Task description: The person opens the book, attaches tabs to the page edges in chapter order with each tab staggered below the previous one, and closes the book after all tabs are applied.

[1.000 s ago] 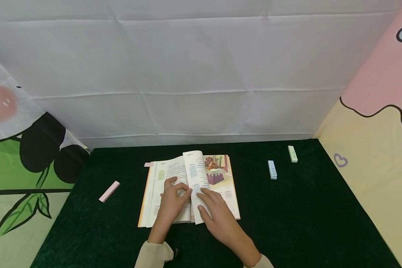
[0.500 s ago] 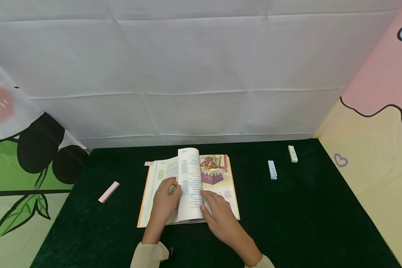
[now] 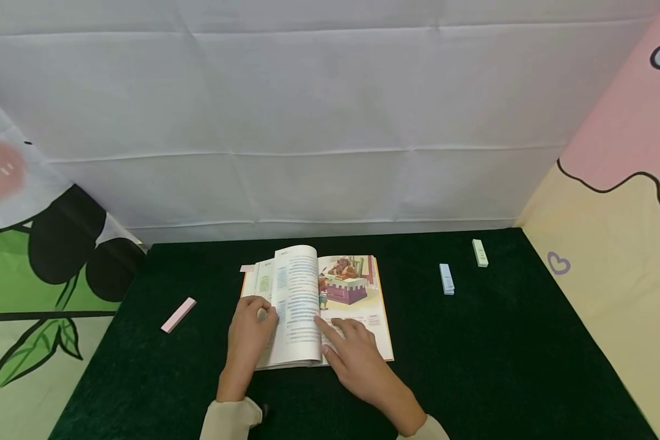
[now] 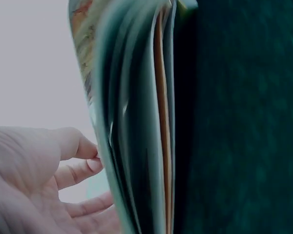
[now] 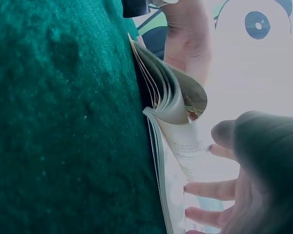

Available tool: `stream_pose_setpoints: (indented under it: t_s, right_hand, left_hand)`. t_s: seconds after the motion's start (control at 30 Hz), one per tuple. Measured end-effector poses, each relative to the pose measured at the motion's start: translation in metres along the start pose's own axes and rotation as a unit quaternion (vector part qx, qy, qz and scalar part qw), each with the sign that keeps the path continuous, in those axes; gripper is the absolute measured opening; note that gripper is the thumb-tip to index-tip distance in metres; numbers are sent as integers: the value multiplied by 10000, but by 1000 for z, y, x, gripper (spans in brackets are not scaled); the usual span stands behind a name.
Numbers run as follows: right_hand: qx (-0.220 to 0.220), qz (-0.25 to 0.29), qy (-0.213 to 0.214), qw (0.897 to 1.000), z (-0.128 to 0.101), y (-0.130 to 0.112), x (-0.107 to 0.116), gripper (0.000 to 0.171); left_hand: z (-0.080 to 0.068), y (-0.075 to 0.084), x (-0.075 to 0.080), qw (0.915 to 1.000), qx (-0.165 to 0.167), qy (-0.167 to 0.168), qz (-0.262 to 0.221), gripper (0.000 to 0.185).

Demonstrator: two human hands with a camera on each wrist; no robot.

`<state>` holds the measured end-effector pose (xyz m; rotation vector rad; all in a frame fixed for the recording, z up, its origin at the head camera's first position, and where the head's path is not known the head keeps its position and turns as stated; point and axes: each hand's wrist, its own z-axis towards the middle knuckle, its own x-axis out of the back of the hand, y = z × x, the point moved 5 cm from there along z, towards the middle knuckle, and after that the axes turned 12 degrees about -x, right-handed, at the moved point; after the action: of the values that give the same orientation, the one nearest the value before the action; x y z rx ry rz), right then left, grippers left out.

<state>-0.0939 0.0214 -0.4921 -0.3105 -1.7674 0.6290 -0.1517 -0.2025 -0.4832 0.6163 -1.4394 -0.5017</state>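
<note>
An open book (image 3: pixel 357 339) with a coloured picture on its right-hand page lies on the dark green cloth. My left hand (image 3: pixel 247 333) pinches the edge of a curled printed page (image 3: pixel 297 293) between thumb and index finger, over the book's left side. In the left wrist view, the thumb and fingertip of the left hand (image 4: pixel 29 180) meet at the page edge. My right hand (image 3: pixel 360 363) rests with spread fingers on the right-hand page near the fold. Its fingertips touch the paper in the right wrist view, where the page bulges upward (image 5: pixel 176 109).
A pink tab (image 3: pixel 246 268) sticks out of the book's upper left edge. On the green cloth (image 3: pixel 528 354) lie a narrow pink strip pad (image 3: pixel 178 315) at left, and a blue one (image 3: pixel 447 279) and a pale green one (image 3: pixel 480 253) at right. White fabric (image 3: pixel 330 122) hangs behind.
My left hand has moved left, drawing the page across from the middle to the book's left side and uncovering more of the picture. The right hand has stayed near the fold, fingers more spread.
</note>
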Motion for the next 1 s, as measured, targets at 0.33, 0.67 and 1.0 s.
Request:
stream_pose_setpoints:
  t_s: [0.33,0.67,1.0]
  right_hand:
    - [82,-528,-70,9985,2,-7,-6,51]
    - [16,-894,98,9959,4,-18,-9,50]
    - [-428,-1611,224,9858,9,-27,-16,72]
  left_hand:
    - [3,-23,13,9980,321,-116,534,18]
    - [1,-31,18,9939,365,41,1043,16]
    - [2,-28,19,9941,446,69,990,27]
